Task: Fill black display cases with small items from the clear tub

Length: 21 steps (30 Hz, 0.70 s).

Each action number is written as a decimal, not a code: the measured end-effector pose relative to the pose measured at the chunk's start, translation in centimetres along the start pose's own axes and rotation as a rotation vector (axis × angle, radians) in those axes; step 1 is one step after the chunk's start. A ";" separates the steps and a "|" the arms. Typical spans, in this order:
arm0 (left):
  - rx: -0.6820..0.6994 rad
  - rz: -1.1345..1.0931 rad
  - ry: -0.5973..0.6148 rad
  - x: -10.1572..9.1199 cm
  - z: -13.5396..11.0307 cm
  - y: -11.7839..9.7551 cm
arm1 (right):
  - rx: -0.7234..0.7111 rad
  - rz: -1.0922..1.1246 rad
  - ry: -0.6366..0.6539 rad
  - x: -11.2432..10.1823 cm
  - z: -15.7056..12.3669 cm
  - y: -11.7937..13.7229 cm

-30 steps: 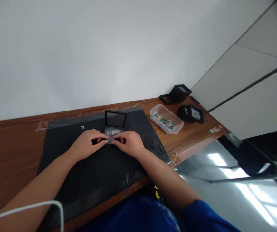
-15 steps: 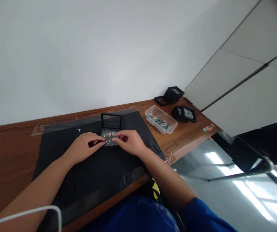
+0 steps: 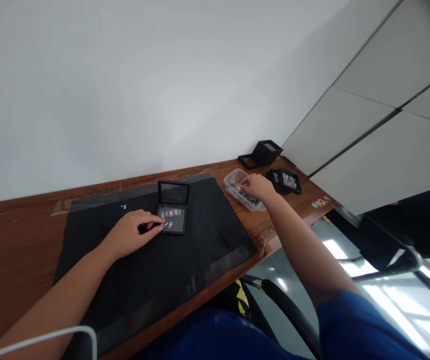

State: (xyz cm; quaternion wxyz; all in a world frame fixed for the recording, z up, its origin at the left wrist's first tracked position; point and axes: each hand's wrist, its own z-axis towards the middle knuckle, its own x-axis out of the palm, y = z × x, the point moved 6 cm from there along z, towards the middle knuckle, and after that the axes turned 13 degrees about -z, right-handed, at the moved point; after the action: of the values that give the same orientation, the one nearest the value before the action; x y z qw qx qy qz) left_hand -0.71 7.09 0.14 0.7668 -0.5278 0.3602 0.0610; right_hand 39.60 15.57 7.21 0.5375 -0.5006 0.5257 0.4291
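A small black case [image 3: 176,220] lies open on a black mat [image 3: 200,235], its lid upright and several small coloured pieces in its tray. My left hand [image 3: 130,232] rests on the mat at the case's left edge, fingers curled, fingertips touching the tray. My right hand [image 3: 257,186] reaches into a clear plastic tub [image 3: 233,176] of small green and pink pieces, fingers bent down among them; what they hold is hidden.
The mat lies on a brown wooden desk [image 3: 16,235] against a white wall. Behind the tub stand an open black box [image 3: 263,151] and another black case [image 3: 288,181]. Small coloured stickers [image 3: 319,202] lie near the desk's right corner. A white cable [image 3: 46,337] crosses bottom left.
My right hand left the open case and moved right into the clear tub. My left hand stayed at the case's left edge. The view shifted slightly.
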 end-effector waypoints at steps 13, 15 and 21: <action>-0.004 -0.001 0.003 -0.1 0.1 -0.3 | 0.130 0.030 0.075 2.6 -0.1 -0.6; -0.003 -0.001 0.001 -0.1 0.1 -0.3 | 0.130 0.062 0.071 2.6 -0.2 -0.9; -0.001 -0.003 -0.006 -0.2 0.0 -0.3 | 0.082 0.246 -0.068 1.3 -1.0 -1.3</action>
State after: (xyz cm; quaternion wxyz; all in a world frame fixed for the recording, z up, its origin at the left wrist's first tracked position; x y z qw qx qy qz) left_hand -0.70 7.02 0.54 0.7677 -0.5286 0.3570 0.0616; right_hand 40.84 14.36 6.04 0.5181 -0.3951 0.5818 0.4868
